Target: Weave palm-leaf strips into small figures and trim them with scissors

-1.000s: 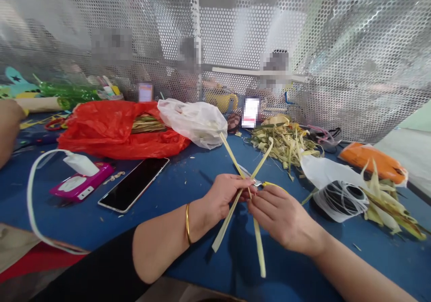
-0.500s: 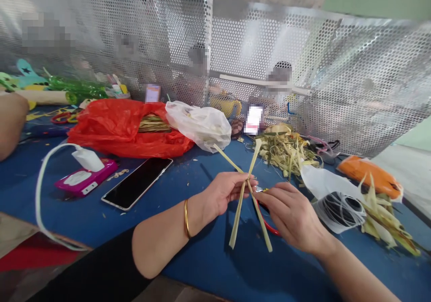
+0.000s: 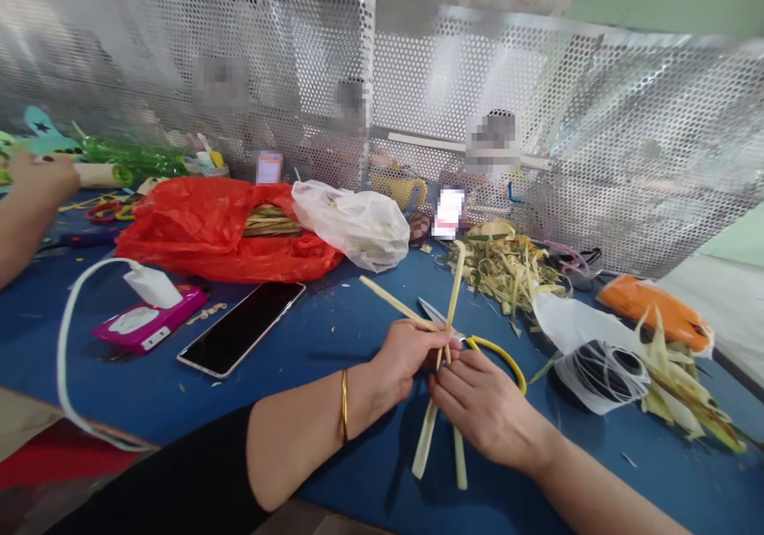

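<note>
Several pale green-yellow leaf strips (image 3: 425,439) cross one another between my hands, their ends spreading up and down from the crossing. My left hand (image 3: 411,353), with a gold bangle on its wrist, pinches the strips at the crossing. Just below and to the right, the fingers of my right hand (image 3: 477,400) are closed on the strips too. Scissors (image 3: 498,353) with a yellow and red handle lie on the blue table behind my hands, partly hidden by them. The exact overlap of the strips is covered by my fingertips.
A black phone (image 3: 242,329), a purple power socket (image 3: 152,318) with a white cable and a red bag (image 3: 185,228) are at left. At right are leaf scraps (image 3: 507,268) and a wire spool (image 3: 600,376). Another person's hand (image 3: 44,177) is at far left.
My right hand has moved left and down against the strips, and both hands sit slightly lower. More of the scissors shows. The other person's hand has come into view.
</note>
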Tool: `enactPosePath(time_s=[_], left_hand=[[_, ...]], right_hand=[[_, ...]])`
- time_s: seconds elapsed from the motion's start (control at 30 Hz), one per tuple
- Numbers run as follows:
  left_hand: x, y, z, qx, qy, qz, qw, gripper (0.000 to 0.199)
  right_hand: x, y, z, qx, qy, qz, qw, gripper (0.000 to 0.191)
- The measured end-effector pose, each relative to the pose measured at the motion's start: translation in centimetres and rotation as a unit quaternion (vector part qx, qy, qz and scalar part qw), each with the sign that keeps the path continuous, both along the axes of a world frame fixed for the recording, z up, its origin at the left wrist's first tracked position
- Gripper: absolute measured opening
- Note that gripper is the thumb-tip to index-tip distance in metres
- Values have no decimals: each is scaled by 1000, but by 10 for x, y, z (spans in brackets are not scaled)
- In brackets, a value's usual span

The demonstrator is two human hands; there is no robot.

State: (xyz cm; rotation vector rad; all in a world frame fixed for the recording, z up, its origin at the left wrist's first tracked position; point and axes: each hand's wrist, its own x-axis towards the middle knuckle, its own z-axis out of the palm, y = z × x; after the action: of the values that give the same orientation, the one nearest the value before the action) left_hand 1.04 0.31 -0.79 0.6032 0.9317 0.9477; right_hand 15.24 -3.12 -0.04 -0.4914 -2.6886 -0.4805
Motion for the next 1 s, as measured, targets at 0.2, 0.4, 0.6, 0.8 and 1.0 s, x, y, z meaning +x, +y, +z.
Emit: enactPosePath(time_s=[0.2,0.4,0.6,0.8,1.0], left_hand=[[-10,5,11,11,-15,21,1000,11],[-10,7,10,24,26,24,999,15],[-9,10,6,2,83,8,997,13],[-12,12,8,-42,-57,-47,996,30],[-7,8,5,-57,-110,-55,991,31]], right_hand=[[2,2,-3,-136,165,-254,943,17],[11,11,-4,-341,146,-310,875,30],[24,16,2,-129,42,-321,937,27],[22,18,9,23,67,-252,965,28],[14,14,4,-3,25,-140,990,22]])
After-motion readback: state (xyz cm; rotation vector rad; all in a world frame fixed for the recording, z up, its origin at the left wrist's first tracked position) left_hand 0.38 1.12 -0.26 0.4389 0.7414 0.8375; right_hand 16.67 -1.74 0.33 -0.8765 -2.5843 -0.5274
